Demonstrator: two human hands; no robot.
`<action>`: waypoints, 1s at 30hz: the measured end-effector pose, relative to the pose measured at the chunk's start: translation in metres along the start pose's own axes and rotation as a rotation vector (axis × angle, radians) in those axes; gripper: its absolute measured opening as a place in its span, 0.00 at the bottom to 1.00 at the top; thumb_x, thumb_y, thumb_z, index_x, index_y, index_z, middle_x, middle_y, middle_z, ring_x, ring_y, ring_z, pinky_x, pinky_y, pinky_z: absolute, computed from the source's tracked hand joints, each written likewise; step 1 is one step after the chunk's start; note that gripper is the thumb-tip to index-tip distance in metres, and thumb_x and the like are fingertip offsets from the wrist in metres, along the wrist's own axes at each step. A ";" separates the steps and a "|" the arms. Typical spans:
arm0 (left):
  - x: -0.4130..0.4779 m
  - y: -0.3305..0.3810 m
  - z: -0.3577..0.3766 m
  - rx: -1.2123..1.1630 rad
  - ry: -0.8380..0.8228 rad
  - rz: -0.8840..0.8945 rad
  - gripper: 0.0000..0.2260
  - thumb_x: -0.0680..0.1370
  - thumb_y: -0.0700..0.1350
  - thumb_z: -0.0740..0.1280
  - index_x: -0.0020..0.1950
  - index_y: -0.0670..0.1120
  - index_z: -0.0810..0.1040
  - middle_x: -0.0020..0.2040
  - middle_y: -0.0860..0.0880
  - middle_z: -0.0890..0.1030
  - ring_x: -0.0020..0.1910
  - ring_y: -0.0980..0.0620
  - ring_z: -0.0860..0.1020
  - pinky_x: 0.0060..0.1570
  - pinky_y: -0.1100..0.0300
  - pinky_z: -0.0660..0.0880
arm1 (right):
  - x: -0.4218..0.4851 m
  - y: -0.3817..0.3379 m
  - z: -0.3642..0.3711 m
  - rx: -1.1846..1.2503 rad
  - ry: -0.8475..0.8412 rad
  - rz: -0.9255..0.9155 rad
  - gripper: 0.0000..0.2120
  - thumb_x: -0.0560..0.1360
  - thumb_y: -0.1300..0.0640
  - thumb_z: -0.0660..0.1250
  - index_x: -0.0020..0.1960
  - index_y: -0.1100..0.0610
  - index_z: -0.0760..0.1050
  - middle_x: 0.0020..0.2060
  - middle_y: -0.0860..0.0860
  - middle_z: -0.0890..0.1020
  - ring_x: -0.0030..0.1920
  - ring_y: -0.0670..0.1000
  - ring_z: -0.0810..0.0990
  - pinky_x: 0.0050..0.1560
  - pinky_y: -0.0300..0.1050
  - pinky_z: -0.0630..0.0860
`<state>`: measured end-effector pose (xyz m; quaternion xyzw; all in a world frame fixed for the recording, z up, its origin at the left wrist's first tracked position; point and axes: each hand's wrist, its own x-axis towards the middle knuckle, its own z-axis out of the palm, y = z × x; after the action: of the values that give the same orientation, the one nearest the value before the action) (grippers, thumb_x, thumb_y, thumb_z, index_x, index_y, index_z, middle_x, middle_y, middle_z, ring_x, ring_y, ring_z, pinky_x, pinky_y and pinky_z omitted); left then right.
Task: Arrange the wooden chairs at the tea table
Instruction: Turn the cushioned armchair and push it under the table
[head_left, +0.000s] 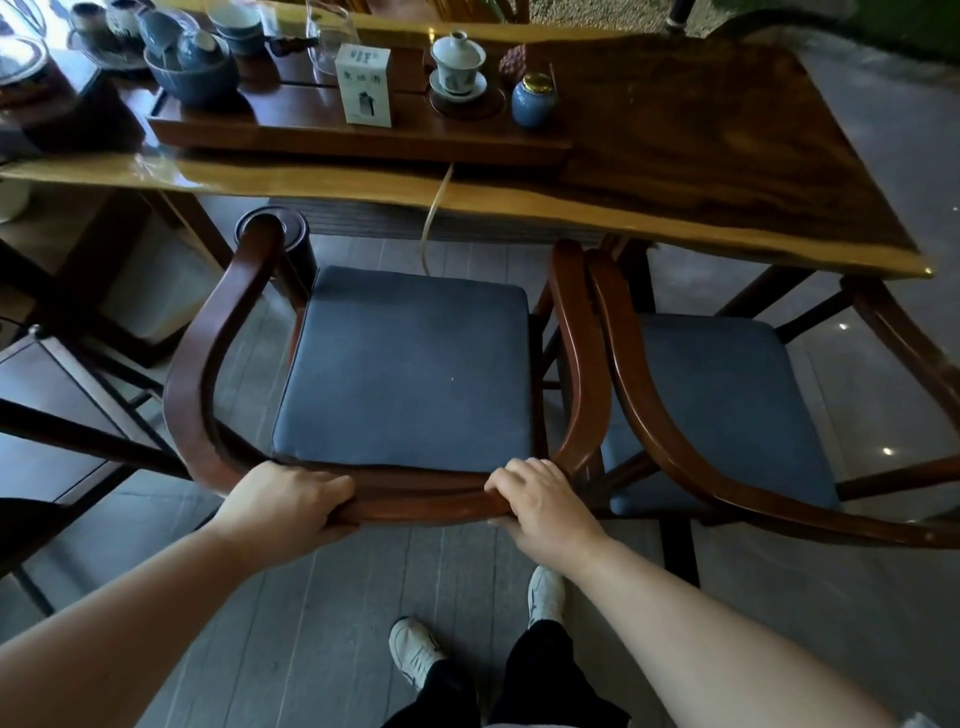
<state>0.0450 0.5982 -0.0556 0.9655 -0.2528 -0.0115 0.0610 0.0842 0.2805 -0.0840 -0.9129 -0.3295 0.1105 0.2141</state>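
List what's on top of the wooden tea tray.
On the tea tray: a white box, a lidded white gaiwan on its saucer, a blue bowl holding cups and a glass pitcher. The box and bowl hide whatever sits behind them.

Two chairs stand side by side before the desk (727, 171), the left chair (208, 364) touching the right chair (654, 395). A tray (363, 135) lies on the desk.

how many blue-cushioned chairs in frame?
2. One chair is centre, its back rail gripped by the left hand and right hand. The second chair stands beside it on the right, partly cut off. Others may be out of view.
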 end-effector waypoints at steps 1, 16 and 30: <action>-0.002 0.002 0.002 -0.004 0.006 0.005 0.15 0.65 0.59 0.69 0.33 0.50 0.69 0.26 0.55 0.74 0.23 0.50 0.75 0.21 0.63 0.60 | -0.002 0.000 0.000 -0.003 -0.007 -0.002 0.16 0.70 0.55 0.76 0.53 0.54 0.71 0.45 0.51 0.76 0.47 0.54 0.73 0.52 0.53 0.71; 0.000 0.011 0.000 -0.018 -0.085 -0.036 0.21 0.59 0.56 0.79 0.37 0.49 0.70 0.31 0.53 0.76 0.27 0.46 0.78 0.21 0.60 0.70 | 0.010 -0.012 -0.025 -0.111 -0.208 -0.002 0.17 0.71 0.48 0.72 0.52 0.56 0.73 0.46 0.52 0.78 0.48 0.56 0.77 0.51 0.54 0.75; -0.045 0.023 -0.056 -0.097 0.043 -0.522 0.32 0.70 0.65 0.62 0.65 0.43 0.75 0.59 0.45 0.81 0.58 0.44 0.78 0.58 0.50 0.75 | 0.094 -0.087 -0.053 -0.139 -0.331 -0.299 0.40 0.70 0.30 0.58 0.74 0.52 0.64 0.73 0.55 0.67 0.71 0.55 0.65 0.71 0.52 0.57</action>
<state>-0.0026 0.6068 0.0021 0.9940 0.0073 -0.0182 0.1075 0.1259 0.3850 -0.0022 -0.8360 -0.4985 0.2026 0.1077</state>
